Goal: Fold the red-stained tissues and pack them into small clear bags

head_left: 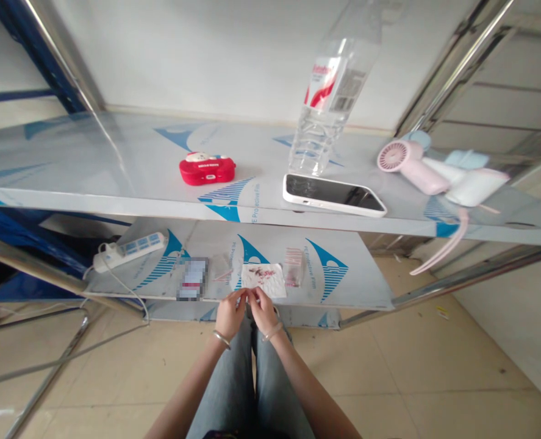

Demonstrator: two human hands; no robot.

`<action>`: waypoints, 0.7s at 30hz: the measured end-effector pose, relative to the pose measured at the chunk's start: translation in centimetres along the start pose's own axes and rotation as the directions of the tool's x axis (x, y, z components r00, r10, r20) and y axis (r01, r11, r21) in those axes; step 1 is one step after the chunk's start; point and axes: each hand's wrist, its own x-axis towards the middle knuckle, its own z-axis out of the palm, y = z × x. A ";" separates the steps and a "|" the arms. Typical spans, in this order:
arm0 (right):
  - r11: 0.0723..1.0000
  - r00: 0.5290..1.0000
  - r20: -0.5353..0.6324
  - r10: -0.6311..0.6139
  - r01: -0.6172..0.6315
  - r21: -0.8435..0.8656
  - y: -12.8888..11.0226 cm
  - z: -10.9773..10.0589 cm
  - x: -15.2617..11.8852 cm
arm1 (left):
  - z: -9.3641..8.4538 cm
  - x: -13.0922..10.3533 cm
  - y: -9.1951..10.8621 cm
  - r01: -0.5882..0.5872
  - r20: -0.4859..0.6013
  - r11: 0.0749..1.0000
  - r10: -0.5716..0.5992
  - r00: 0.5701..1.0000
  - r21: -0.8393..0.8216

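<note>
My left hand (230,313) and my right hand (263,312) meet fingertip to fingertip at the front edge of the lower shelf (357,286). Fingers of both are pinched together; whatever lies between them is too small to make out. Just beyond the fingertips lies a white paper (270,281) with dark red bits on it. To its right rests a clear packet (294,267) with pinkish strips. Left of the paper is another clear packet (221,268), and farther left a phone (193,277) with a blurred screen.
A power strip (135,251) with its cable lies at the lower shelf's left. On the upper shelf (137,152) are a red case (207,170), a white-cased phone (334,194), a clear bottle (327,97) and a pink fan (412,164) beside other small devices. Metal posts stand at both sides.
</note>
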 end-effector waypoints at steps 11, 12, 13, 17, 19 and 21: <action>0.999 0.992 0.120 0.034 -0.031 -0.023 -1.6 -1.4 -2.1 | -1.4 -1.4 2.4 0.022 0.130 0.998 -0.013 0.991 -0.064; 0.999 0.991 0.131 0.038 -0.034 -0.034 -1.7 -1.5 -2.3 | -1.6 -1.6 2.4 0.013 0.157 0.997 -0.001 0.988 -0.074; 0.998 0.989 0.142 0.040 -0.032 -0.052 -1.8 -1.7 -2.4 | -1.8 -1.7 2.4 0.003 0.186 0.997 0.012 0.982 -0.080; 0.985 0.987 0.159 0.011 0.017 -0.174 -2.6 -2.1 -3.2 | -2.4 -2.4 2.9 -0.024 0.265 0.994 -0.006 0.964 0.110; 0.960 0.992 0.124 -0.014 0.047 -0.275 -3.2 -2.0 -3.7 | -2.5 -2.7 3.5 -0.015 0.224 0.949 -0.059 0.973 0.314; 0.914 0.997 0.066 -0.038 0.062 -0.401 -3.9 -1.8 -4.3 | -2.4 -2.9 3.9 0.030 0.138 0.886 -0.105 0.985 0.463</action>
